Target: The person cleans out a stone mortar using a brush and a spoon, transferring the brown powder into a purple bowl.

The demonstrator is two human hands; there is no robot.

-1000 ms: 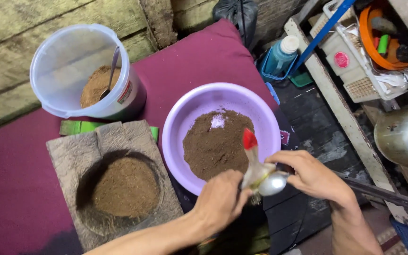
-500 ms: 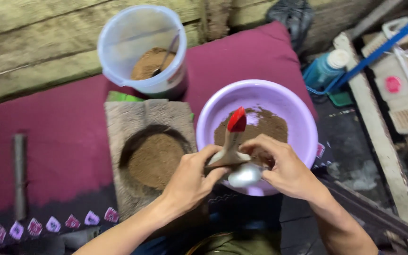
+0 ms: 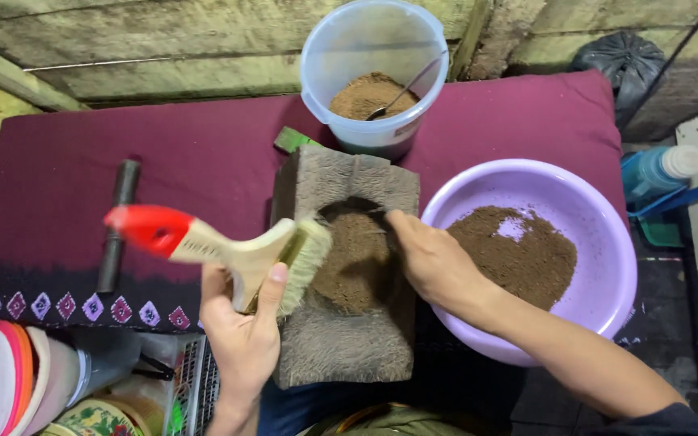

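Brush (image 3: 228,246) with red-tipped wooden handle clamped in left hand (image 3: 244,323), right hand (image 3: 434,258) seemingly empty on stone mould (image 3: 349,266).

A wooden-handled brush (image 3: 228,252) with a red handle tip and pale bristles lies tilted, its bristles against the left rim of a rough grey stone mould (image 3: 347,266). The mould sits upright, its round hollow filled with brown powder, just left of the bowl.

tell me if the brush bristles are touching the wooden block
Touching. The head view shows the brush, held in the left hand, with its bristles resting against the rim of the wooden block.
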